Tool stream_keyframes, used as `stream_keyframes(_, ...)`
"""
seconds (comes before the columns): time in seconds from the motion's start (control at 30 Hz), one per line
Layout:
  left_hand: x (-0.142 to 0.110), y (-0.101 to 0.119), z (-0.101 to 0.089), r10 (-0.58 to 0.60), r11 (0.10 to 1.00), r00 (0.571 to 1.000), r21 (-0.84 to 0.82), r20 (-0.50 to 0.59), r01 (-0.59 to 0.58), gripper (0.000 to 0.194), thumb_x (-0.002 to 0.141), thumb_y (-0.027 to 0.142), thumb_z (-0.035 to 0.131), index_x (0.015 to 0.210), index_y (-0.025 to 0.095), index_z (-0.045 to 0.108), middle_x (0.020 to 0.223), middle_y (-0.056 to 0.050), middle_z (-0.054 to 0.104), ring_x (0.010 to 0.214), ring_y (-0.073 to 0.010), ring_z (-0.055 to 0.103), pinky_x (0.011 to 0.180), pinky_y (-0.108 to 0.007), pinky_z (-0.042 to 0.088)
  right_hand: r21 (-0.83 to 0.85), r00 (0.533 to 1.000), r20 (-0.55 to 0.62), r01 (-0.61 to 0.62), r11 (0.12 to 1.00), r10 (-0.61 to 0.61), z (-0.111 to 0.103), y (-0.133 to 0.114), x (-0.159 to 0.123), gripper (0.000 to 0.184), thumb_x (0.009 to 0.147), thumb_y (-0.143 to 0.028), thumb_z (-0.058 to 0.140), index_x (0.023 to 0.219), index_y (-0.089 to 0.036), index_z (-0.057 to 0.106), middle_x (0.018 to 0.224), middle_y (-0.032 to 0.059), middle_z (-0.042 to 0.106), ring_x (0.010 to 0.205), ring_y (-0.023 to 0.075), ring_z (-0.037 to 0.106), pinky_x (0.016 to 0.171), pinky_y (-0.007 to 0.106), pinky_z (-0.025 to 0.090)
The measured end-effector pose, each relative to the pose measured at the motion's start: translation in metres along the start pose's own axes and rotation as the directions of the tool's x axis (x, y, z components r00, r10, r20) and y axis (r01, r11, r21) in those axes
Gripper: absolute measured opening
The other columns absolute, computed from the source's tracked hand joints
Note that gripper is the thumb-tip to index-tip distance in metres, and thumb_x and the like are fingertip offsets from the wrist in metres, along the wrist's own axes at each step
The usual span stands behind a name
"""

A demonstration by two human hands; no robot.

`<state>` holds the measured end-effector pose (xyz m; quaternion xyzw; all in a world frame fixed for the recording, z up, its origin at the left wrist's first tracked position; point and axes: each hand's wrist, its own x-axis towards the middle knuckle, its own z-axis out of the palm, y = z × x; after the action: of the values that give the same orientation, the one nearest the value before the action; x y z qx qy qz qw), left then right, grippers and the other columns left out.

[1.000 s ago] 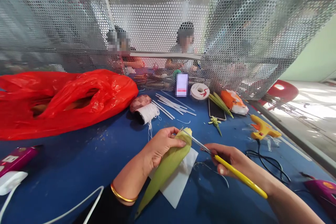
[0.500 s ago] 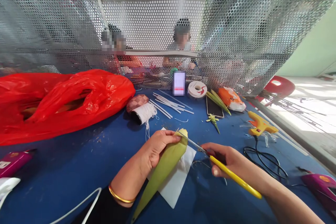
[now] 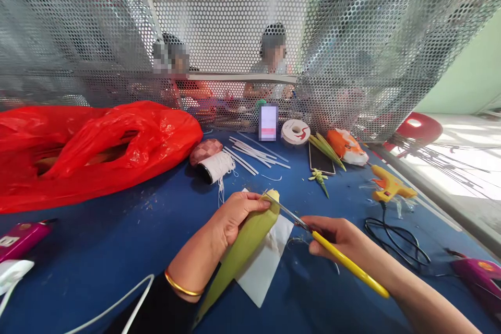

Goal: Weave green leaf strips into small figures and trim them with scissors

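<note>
A long yellow-green corn husk (image 3: 245, 250) hangs from my left hand (image 3: 238, 219), its upper end pinched between thumb and fingers. My right hand (image 3: 329, 237) is closed around yellow-handled scissors (image 3: 348, 266). Their blades lie across the husk's blunt top end, right beside my left thumb; whether the blades are parted is too small to tell. Below the husk, a white sheet of paper (image 3: 260, 284) rests on the blue table (image 3: 129, 240). Part of the paper is hidden by the husk. A thin curved wire or thread (image 3: 299, 241) lies near my right fingers.
A red plastic bag (image 3: 164, 135) fills the left. Behind my hands are a thread spool (image 3: 217, 167), white sticks (image 3: 250, 151), a ribbon roll (image 3: 295, 132) and a small husk figure (image 3: 320, 177). To the right sits a yellow glue gun (image 3: 389, 185) with a black cord. A perforated metal screen (image 3: 227, 21) stands behind.
The scissors and husk keep nearly the same place. My right fingers have shifted slightly on the scissors, and the whole view has moved a little.
</note>
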<state>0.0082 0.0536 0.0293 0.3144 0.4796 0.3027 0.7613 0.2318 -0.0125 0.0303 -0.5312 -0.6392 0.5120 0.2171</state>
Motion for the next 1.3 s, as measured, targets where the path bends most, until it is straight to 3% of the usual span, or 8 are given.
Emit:
stream_keyframes(0.27,0.002,-0.003,0.002,-0.031,0.999,0.999,0.035,0.009,0.03,0.012,0.064,0.013,0.073,0.075,0.01,0.072,0.063,-0.007,0.071,0.056,-0.0163,0.064,0.058,-0.027,0.049,-0.048,0.999,0.049,0.014,0.999,-0.012,0.0,0.0,-0.002,0.068,0.067,-0.064,0.071,0.114,-0.017,0.059,0.067,-0.0041,0.042,0.062,0.0125,0.03,0.052,0.024,0.027)
stream_keyframes(0.57,0.001,-0.002,0.002,-0.033,0.996,0.999,0.087,0.012,0.031,0.01,0.064,0.014,0.071,0.074,0.011,0.072,0.061,-0.006,0.069,0.053,-0.0154,0.061,0.055,-0.027,0.046,-0.017,0.998,0.059,-0.004,1.0,0.005,0.0,-0.001,-0.002,0.046,0.077,-0.06,0.065,0.092,-0.017,0.067,0.067,-0.0033,0.044,0.059,0.0104,0.03,0.051,0.023,0.026)
stream_keyframes(0.7,0.001,-0.002,0.001,-0.041,0.995,0.999,0.094,0.023,0.039,0.01,0.065,0.014,0.071,0.075,0.011,0.072,0.062,-0.005,0.069,0.053,-0.0149,0.061,0.055,-0.027,0.046,-0.048,0.998,0.053,-0.018,0.999,0.021,-0.001,0.004,0.0,0.047,0.079,-0.059,0.064,0.099,-0.017,0.066,0.068,-0.0037,0.043,0.059,0.0104,0.03,0.051,0.023,0.026)
stream_keyframes(0.9,0.003,-0.005,0.002,-0.05,0.994,0.999,0.097,0.002,0.05,0.007,0.064,0.012,0.07,0.07,0.012,0.072,0.058,-0.005,0.069,0.054,-0.016,0.061,0.057,-0.028,0.047,-0.175,1.0,0.026,0.0,0.985,0.004,-0.001,0.013,-0.002,0.061,0.07,-0.058,0.071,0.115,-0.019,0.059,0.069,-0.004,0.044,0.062,0.013,0.032,0.054,0.024,0.029)
stream_keyframes(1.1,0.006,-0.007,0.002,-0.065,0.992,0.998,0.107,0.028,0.061,0.007,0.063,0.012,0.068,0.069,0.012,0.073,0.058,-0.006,0.069,0.052,-0.0162,0.061,0.055,-0.028,0.047,-0.195,0.999,0.033,0.013,0.981,-0.006,-0.002,0.012,-0.004,0.064,0.069,-0.061,0.072,0.116,-0.02,0.058,0.073,-0.0024,0.05,0.064,0.0143,0.037,0.057,0.024,0.033)
stream_keyframes(1.3,0.002,-0.006,0.004,-0.063,0.993,0.998,0.103,0.025,0.061,0.007,0.064,0.011,0.069,0.07,0.013,0.072,0.059,-0.005,0.069,0.054,-0.0159,0.061,0.056,-0.028,0.046,-0.18,0.999,0.035,0.017,0.984,-0.01,0.0,0.011,-0.001,0.057,0.073,-0.061,0.068,0.111,-0.019,0.059,0.07,-0.0035,0.046,0.063,0.0134,0.033,0.055,0.024,0.031)
